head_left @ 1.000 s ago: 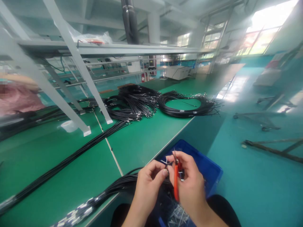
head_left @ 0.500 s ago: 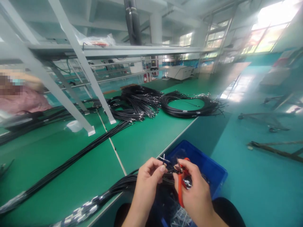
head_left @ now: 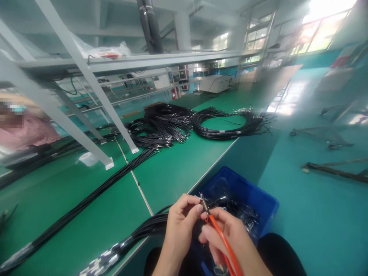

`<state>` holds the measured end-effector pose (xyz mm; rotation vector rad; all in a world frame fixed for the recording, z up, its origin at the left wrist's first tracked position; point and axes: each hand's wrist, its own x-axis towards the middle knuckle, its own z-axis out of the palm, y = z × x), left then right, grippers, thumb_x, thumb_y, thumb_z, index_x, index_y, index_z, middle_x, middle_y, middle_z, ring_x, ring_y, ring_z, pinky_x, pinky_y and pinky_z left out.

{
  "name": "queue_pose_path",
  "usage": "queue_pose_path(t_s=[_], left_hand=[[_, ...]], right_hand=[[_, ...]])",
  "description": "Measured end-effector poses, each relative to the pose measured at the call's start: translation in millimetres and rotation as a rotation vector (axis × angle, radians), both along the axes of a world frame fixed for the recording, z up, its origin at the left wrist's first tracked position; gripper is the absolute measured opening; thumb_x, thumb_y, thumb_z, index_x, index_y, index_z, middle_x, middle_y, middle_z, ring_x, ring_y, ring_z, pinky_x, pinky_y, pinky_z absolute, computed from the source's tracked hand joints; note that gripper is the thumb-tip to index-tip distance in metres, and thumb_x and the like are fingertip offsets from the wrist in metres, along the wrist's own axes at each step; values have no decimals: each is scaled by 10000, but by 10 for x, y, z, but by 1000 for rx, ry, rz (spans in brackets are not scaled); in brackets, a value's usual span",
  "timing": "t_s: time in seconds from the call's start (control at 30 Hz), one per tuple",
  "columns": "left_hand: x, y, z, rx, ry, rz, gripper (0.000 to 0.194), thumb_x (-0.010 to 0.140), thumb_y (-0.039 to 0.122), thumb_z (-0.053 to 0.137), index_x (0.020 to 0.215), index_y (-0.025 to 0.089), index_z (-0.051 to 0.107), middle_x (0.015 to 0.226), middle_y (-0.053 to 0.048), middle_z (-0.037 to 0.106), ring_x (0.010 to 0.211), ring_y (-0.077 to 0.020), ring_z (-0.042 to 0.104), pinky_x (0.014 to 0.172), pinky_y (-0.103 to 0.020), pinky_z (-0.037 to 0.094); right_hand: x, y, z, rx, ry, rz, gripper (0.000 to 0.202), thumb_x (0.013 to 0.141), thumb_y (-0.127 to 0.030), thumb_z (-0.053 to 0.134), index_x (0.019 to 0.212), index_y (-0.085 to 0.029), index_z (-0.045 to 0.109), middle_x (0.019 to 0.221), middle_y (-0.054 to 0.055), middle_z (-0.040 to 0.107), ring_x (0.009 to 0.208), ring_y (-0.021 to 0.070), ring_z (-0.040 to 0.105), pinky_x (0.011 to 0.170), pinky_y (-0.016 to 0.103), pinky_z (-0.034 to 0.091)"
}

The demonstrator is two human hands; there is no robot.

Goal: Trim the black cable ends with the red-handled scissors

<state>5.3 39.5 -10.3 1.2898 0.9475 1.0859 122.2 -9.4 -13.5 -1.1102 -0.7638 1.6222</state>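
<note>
Thumb and forefinger of my left hand (head_left: pixel 182 220) are pinched on the end of a black cable, above the front edge of the green table. My right hand (head_left: pixel 230 234) holds red-handled cutters (head_left: pixel 220 232), their metal jaws touching the cable end at my left fingertips. A bundle of black cables (head_left: pixel 149 229) runs from beside my left hand to the lower left, its near part wrapped in shiny plastic. Under my hands is a blue bin (head_left: pixel 258 199) with small dark and clear pieces inside.
Coiled black cables (head_left: pixel 218 134) and a heaped cable pile (head_left: pixel 166 124) lie farther back on the green table (head_left: pixel 184 165). A long cable bundle (head_left: pixel 94 195) crosses it. White shelf legs (head_left: pixel 94 84) stand at left, near a white roll (head_left: pixel 88 159). A person in pink (head_left: pixel 37 128) is at far left.
The cutters have turned in my right hand, and their jaws have come up to my left fingertips. The white strip at the cable end no longer shows. The view has shifted slightly.
</note>
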Motion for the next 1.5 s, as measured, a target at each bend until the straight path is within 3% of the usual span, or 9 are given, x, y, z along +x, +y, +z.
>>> queue_pose_path(t_s=[0.37,0.57,0.73,1.0,1.2,1.27,1.37,1.43,1.5], left_hand=[[41,35,-93,70,231,15,74,788,229,614,749,172,639,698,4,591,648,-132,543,616,-220,421],[60,35,-127,121,308,95,60,778,221,608,752,176,637,714,-3,600,663,-144,543,619,-229,418],[82,2,-115,152,316,123,55,774,213,606,734,178,622,698,1,591,649,-149,552,612,-239,425],[79,-27,-99,241,369,80,78,787,175,580,720,189,617,713,3,596,669,-155,566,638,-248,437],[106,-2,-125,241,400,95,75,784,169,580,726,194,621,715,2,604,670,-161,561,637,-245,430],[101,0,-127,245,437,95,72,792,178,575,745,199,625,717,3,609,673,-163,559,640,-247,419],[80,-14,-96,230,471,71,70,801,205,576,757,200,630,709,3,610,669,-164,551,633,-247,403],[64,-29,-56,209,459,42,76,800,219,582,749,195,633,708,0,609,671,-164,547,626,-244,398],[50,-42,-14,184,434,12,88,798,231,587,740,187,636,709,-4,609,668,-163,543,619,-241,397]], right_hand=[[64,5,-53,-70,-168,-4,291,700,-351,652,860,-149,517,527,-38,605,251,37,417,252,132,300],[200,-54,-134,-14,-16,-23,375,694,-437,667,881,-160,495,506,-52,590,242,14,383,282,129,285],[235,-85,-151,-41,-36,136,313,672,-334,695,837,-145,509,496,-33,605,228,-2,339,288,134,244],[231,-14,-116,-11,45,113,425,652,-461,707,843,-147,493,513,-24,607,238,10,372,276,135,244],[245,-59,-82,-79,-93,160,287,729,-415,631,822,-181,496,477,-50,591,216,36,353,272,159,254],[243,-99,-119,-64,-171,104,214,705,-314,658,795,-184,514,486,-62,575,262,44,387,321,176,323],[247,-129,-167,72,-259,-183,267,626,-192,710,835,-194,545,591,-49,581,505,111,556,535,226,463],[247,-103,-146,147,-301,-367,357,624,-180,720,924,-210,530,723,-14,623,695,154,602,690,264,486],[232,-44,-74,173,-304,-419,397,653,-202,721,984,-226,503,849,17,650,772,165,606,767,293,482]])
